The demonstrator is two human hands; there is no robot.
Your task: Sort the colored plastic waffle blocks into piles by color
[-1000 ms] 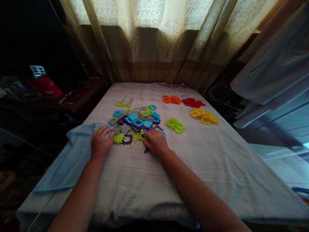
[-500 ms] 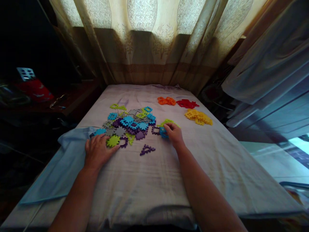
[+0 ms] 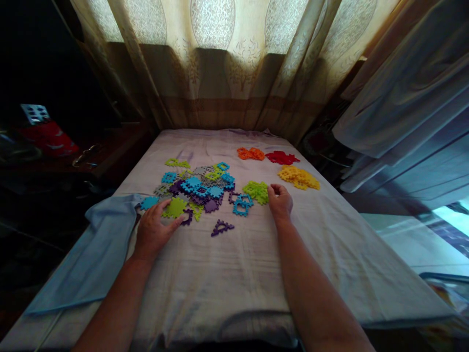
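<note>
While the left hand (image 3: pixel 152 233) spreads its fingers around the green gear (image 3: pixel 175 208) at its two o'clock, snagged teeth could drag the purple ring (image 3: pixel 190 218), and the right hand (image 3: pixel 281 201), curled, grip unclear, could brush the lime pile (image 3: pixel 258 191) at its nine o'clock apart.

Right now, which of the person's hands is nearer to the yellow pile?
Right. The right hand is near the yellow pile, left of it; the left hand is much farther left, at a lime piece.

right of one mixed tile heap (image 3: pixel 201 188) sit four single-colour piles (image 3: pixel 298 177); in front, one purple triangular tile (image 3: pixel 220 231).
</note>
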